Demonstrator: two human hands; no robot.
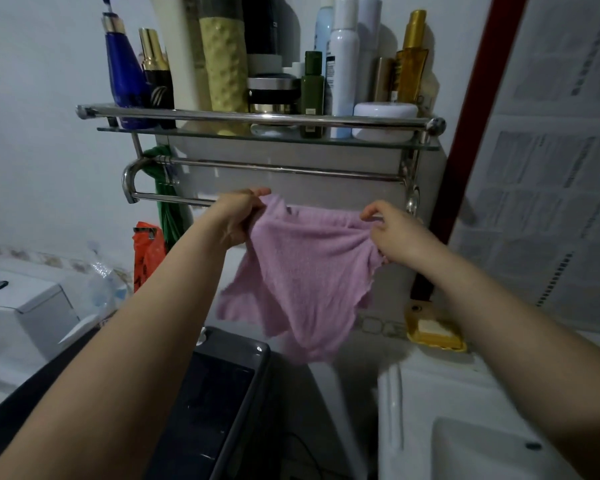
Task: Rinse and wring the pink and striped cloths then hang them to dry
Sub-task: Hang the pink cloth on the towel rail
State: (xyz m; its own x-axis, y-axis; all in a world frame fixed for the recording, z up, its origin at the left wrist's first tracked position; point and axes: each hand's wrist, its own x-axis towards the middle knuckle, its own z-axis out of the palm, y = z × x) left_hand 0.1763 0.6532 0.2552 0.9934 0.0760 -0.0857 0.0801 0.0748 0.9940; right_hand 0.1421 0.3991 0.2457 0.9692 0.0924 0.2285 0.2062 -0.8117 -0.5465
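Observation:
The pink cloth (302, 271) hangs spread between my two hands, level with the lower front bar of the metal towel rail (174, 199). My left hand (238, 216) grips its upper left corner close to that bar. Its upper right corner is pinched in my right hand (394, 233). The cloth's top edge sags between the hands and hides the middle of the bar; I cannot tell whether it rests on the bar. The lower part dangles loose. No striped cloth is in view.
A glass shelf (187, 131) crowded with bottles and jars sits above the rail. A green cloth (163, 188) hangs at the rail's left end. A yellow soap dish (433, 327) stands by the white sink (465, 427); a dark bin (215, 393) is below, a toilet tank (18, 306) at left.

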